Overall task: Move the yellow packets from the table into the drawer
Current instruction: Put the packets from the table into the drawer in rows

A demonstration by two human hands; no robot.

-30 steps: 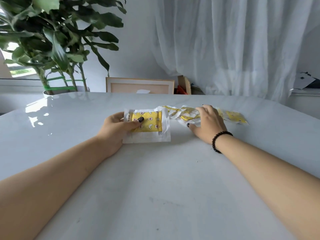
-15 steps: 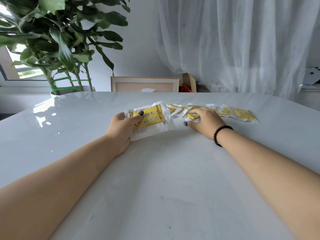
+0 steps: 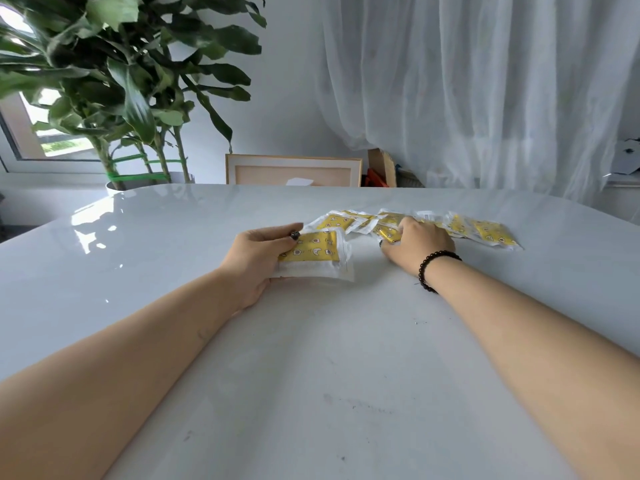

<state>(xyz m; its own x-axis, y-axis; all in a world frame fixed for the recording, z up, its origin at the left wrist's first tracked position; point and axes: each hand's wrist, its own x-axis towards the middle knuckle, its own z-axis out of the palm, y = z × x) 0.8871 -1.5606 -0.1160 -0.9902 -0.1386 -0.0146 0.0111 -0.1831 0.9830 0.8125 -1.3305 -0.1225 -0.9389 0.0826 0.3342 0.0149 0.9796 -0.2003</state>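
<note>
The person is gathering packets, the first step of the task; nothing is going into a drawer yet, and no drawer is showing in the head view.

The left hand [image 3: 256,261] is gripping a packet [image 3: 313,254] at its left edge, thumb lying on top and fingers curling beneath, so the packet is sitting low over the worktop [image 3: 311,375], possibly on top of another white-edged one; whether it is touching the surface is hard to tell.

The right hand [image 3: 415,242] is reaching into the row [image 3: 450,226] of loose packets spread along the far side of the worktop. Its fingers are curling down over one packet near the row's left end and seem to be pinching it, though the fingertips are hidden behind the knuckles, so the hold is a judgement only. More packets are lying to the right of that hand, overlapping one another, and one is lying between the two hands.

Next, the move probably calls for collecting the remaining packets into one stack, then carrying them off the worktop to the drawer. The slippery wrappers may be sliding apart, so a firm hold seems wise.
</note>
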